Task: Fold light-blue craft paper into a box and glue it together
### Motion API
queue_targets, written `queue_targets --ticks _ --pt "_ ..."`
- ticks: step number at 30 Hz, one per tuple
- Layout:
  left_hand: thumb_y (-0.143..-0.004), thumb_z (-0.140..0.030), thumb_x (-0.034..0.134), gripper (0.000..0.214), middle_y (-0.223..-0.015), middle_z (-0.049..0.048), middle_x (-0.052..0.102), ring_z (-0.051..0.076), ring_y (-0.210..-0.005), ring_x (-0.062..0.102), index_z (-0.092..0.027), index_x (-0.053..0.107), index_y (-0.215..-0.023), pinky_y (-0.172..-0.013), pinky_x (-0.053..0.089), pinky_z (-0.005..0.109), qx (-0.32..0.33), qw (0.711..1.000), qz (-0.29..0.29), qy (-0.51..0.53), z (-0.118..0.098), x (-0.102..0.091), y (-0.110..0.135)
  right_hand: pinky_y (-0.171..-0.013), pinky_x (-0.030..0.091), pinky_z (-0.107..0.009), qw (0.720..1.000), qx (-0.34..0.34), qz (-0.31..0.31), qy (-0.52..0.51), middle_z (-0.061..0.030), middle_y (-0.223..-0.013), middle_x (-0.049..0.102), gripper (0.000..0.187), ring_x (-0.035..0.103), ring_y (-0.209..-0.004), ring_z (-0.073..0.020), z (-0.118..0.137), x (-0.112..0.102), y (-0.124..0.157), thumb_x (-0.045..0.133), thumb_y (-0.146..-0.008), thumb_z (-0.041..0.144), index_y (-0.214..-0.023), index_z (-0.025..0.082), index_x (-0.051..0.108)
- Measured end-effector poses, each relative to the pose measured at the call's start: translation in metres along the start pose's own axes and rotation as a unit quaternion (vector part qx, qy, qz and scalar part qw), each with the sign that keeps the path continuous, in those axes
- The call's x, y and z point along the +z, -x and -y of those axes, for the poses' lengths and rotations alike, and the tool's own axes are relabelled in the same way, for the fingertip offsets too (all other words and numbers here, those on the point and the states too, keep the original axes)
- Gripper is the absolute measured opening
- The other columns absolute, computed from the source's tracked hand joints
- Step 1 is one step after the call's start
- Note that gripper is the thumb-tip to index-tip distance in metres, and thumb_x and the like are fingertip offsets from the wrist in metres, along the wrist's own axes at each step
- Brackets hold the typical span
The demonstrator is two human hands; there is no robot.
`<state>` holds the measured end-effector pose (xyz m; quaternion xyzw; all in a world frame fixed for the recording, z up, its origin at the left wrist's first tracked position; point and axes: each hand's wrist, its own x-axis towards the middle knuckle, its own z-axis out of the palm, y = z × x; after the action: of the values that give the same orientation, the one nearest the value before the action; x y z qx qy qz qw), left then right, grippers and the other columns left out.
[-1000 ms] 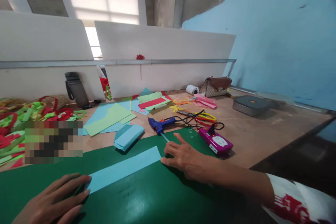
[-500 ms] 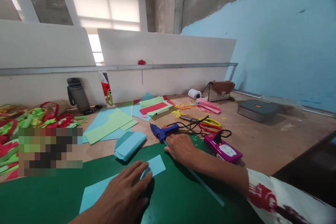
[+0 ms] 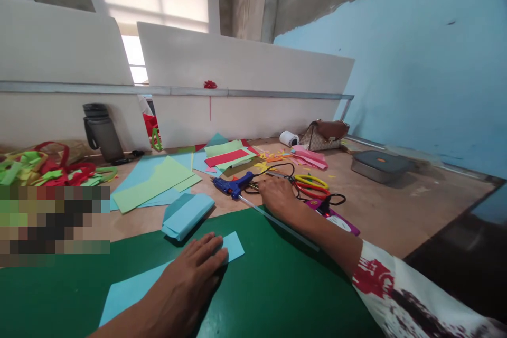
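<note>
My left hand (image 3: pixel 198 269) lies flat on a light blue paper strip (image 3: pixel 137 289), its fingers stretched out and pressing the strip to the green mat (image 3: pixel 277 296). My right hand (image 3: pixel 279 198) is beyond the mat's far edge with fingers curled downward; whatever is under them is hidden. Just left of it lies a blue glue gun (image 3: pixel 235 186), a long clear glue stick (image 3: pixel 281 223) reaching from its back across the mat. Scissors with yellow and red handles (image 3: pixel 312 185) and a black cord (image 3: pixel 291 169) are close by on the right. A folded light blue paper packet (image 3: pixel 188 216) sits between the hands, farther back.
Green paper sheets (image 3: pixel 156 185) and a red strip (image 3: pixel 225 157) lie at the back. A purple power strip (image 3: pixel 340 222) is beside my right forearm. Farther off stand a dark bottle (image 3: pixel 103 134), a handbag (image 3: pixel 327 134) and a lidded box (image 3: pixel 380 165). Colourful scraps (image 3: pixel 59 171) pile up at left.
My right hand has come away from the glue gun and shifted right and farther back, toward the scissors and cord. My left hand stays on the strip. The view has turned slightly.
</note>
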<state>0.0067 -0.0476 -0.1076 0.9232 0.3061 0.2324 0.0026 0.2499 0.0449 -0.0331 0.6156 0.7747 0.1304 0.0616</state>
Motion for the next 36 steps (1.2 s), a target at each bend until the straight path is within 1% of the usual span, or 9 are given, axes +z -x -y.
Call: queue_targets --ticks 7,14,19,21,23,25,27,31,36 --pt "-0.089 -0.021 0.040 0.037 -0.130 0.0104 0.051 0.026 -0.121 0.046 -0.021 0.048 -0.124 -0.094 0.046 0.045 -0.043 0.998 0.015 -0.037 -0.011 -0.017 -0.005 -0.078 0.049 -0.039 1.000 0.007 0.010 0.018 -0.0087 -0.112 0.056 0.032 0.057 -0.094 -0.0193 0.001 0.008 -0.001 0.052 -0.087 0.031 -0.114 0.014 0.052" --pt "-0.088 -0.027 0.043 0.038 -0.131 0.0116 0.050 0.029 -0.120 0.046 -0.020 0.048 -0.125 -0.092 0.047 0.050 -0.066 0.996 0.035 -0.058 -0.011 -0.022 -0.003 -0.070 0.048 -0.032 0.999 0.033 -0.027 0.010 -0.0208 -0.101 0.061 0.033 0.061 -0.094 -0.0270 -0.012 -0.020 0.025 0.037 -0.081 -0.001 -0.104 0.007 0.058" --pt "-0.090 -0.022 0.039 0.035 -0.132 0.0104 0.049 0.026 -0.122 0.045 -0.023 0.049 -0.124 -0.094 0.046 0.046 -0.063 0.996 0.035 -0.044 -0.007 -0.018 -0.002 -0.076 0.045 -0.029 0.997 0.016 -0.045 -0.054 -0.0107 -0.099 0.064 0.046 0.061 -0.092 -0.0214 -0.035 -0.027 0.052 0.041 -0.070 -0.005 -0.109 0.014 0.056" --pt "-0.091 -0.019 0.038 0.036 -0.132 0.0106 0.049 0.024 -0.123 0.044 -0.024 0.049 -0.124 -0.095 0.045 0.045 -0.071 0.997 0.029 -0.027 -0.007 -0.019 -0.001 -0.070 0.045 -0.025 0.966 -0.046 -0.033 -0.252 -0.0055 -0.094 0.065 0.045 0.061 -0.081 -0.0154 -0.040 -0.024 0.057 0.037 -0.075 0.001 -0.113 0.017 0.053" --pt "-0.090 -0.018 0.039 0.036 -0.133 0.0102 0.048 0.023 -0.124 0.043 -0.024 0.048 -0.125 -0.096 0.045 0.043 -0.082 0.996 0.029 -0.010 -0.008 -0.023 0.001 -0.058 0.042 -0.022 0.901 -0.083 0.026 -0.424 -0.0017 -0.085 0.063 0.039 0.057 -0.065 -0.0117 -0.039 -0.021 0.058 0.035 -0.080 0.010 -0.113 0.019 0.053" --pt "-0.091 -0.019 0.039 0.036 -0.134 0.0096 0.047 0.023 -0.125 0.041 -0.025 0.048 -0.125 -0.097 0.044 0.043 -0.091 0.995 0.040 -0.001 -0.009 -0.029 0.003 -0.049 0.036 -0.020 0.847 -0.096 0.080 -0.517 0.0016 -0.073 0.059 0.032 0.050 -0.054 -0.0097 -0.033 -0.016 0.058 0.038 -0.082 0.020 -0.108 0.018 0.056" --pt "-0.091 -0.020 0.038 0.036 -0.134 0.0097 0.046 0.024 -0.126 0.040 -0.025 0.048 -0.125 -0.098 0.042 0.044 -0.097 0.994 0.055 0.000 -0.010 -0.034 0.006 -0.046 0.031 -0.020 0.833 -0.102 0.085 -0.538 0.0041 -0.063 0.052 0.025 0.044 -0.051 -0.0088 -0.025 -0.011 0.058 0.042 -0.082 0.029 -0.095 0.018 0.061" --pt "-0.092 -0.021 0.038 0.036 -0.135 0.0096 0.046 0.023 -0.126 0.040 -0.025 0.048 -0.126 -0.099 0.041 0.043 -0.104 0.993 0.052 0.007 -0.010 -0.036 0.010 -0.051 0.034 -0.021 0.860 -0.115 0.036 -0.496 0.0034 -0.061 0.053 0.020 0.048 -0.055 -0.0098 -0.011 -0.004 0.058 0.042 -0.083 0.026 -0.073 0.017 0.057" --pt "-0.091 -0.020 0.039 0.039 -0.137 0.0065 0.043 0.022 -0.128 0.037 -0.028 0.045 -0.128 -0.100 0.041 0.042 -0.109 0.993 0.051 0.006 -0.006 -0.033 0.014 -0.053 0.036 -0.023 0.919 -0.105 0.007 -0.379 0.0010 -0.066 0.060 0.014 0.052 -0.057 -0.0120 -0.003 -0.005 0.062 0.046 -0.082 0.022 -0.077 0.019 0.058"
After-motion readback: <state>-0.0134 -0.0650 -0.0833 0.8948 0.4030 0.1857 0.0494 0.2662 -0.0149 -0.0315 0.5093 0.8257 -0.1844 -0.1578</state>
